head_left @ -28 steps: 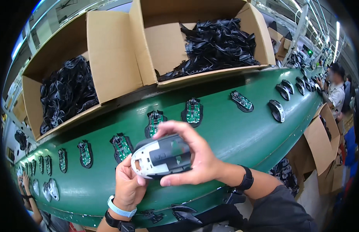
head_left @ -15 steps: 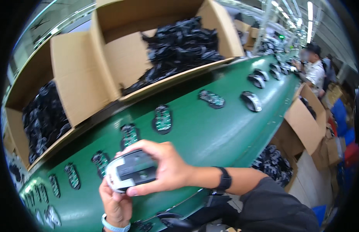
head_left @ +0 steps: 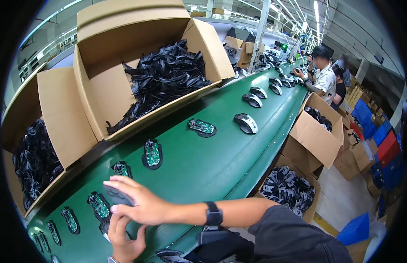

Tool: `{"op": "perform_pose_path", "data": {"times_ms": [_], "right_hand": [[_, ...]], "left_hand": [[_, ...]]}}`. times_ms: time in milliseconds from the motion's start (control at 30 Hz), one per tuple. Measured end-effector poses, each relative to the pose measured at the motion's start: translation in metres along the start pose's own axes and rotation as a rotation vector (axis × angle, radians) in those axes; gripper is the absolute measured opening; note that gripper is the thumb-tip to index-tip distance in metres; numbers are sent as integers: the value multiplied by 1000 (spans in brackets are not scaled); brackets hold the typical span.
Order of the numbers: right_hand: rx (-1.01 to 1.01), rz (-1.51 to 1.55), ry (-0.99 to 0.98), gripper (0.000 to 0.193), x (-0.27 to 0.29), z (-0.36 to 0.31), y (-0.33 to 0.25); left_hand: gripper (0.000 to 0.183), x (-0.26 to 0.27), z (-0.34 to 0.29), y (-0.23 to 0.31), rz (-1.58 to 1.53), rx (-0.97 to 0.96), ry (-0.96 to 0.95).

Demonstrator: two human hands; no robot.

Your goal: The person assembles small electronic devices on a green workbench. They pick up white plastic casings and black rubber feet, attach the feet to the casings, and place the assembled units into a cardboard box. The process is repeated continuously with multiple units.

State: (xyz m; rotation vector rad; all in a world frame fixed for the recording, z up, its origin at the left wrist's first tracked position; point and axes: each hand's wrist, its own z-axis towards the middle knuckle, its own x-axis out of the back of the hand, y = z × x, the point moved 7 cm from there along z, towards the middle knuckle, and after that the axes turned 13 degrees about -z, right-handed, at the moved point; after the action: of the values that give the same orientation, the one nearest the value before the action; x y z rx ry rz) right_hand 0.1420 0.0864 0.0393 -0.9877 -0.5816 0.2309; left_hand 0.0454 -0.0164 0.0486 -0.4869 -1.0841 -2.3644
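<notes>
My right hand [head_left: 144,204] is closed around a computer mouse [head_left: 118,196], with its fingers over the top and its thumb along the near side. Only a dark grey part of the mouse shows; the rest is hidden by my hands. Just below, my left hand [head_left: 124,241] has curled fingers, and their tips meet the mouse's lower side beside my right thumb. Under my hands lies the green conveyor belt [head_left: 203,162]. Closest to them on the belt is a mouse base with a green circuit board [head_left: 98,205], and another such base [head_left: 121,169] sits beyond my right fingers.
Other open bases [head_left: 152,154] form a row along the belt; assembled mice [head_left: 246,123] stand farther right. Large cartons of black plastic parts [head_left: 170,72] line the far side. Another carton [head_left: 315,127] stands at the near right edge. A co-worker [head_left: 324,76] is at the far end.
The mouse has moved down and left with my hands and turned, so its white and black side no longer shows. My head view has shifted, showing more of the belt's far end.
</notes>
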Motion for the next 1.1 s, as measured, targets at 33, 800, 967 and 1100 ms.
{"op": "perform_pose_path", "data": {"times_ms": [33,800,967,1100], "right_hand": [[46,-119,-4,52,16,-6,0],[161,-929,-71,38,120,-75,62],[198,-893,-37,41,121,-77,67],[311,-796,121,61,128,-82,55]], "left_hand": [[35,5,1,-2,-8,-44,-33],[17,5,3,-11,-147,-47,-77],[18,5,0,-14,-147,-45,-102],[18,6,0,-16,-148,-29,-98]]}}
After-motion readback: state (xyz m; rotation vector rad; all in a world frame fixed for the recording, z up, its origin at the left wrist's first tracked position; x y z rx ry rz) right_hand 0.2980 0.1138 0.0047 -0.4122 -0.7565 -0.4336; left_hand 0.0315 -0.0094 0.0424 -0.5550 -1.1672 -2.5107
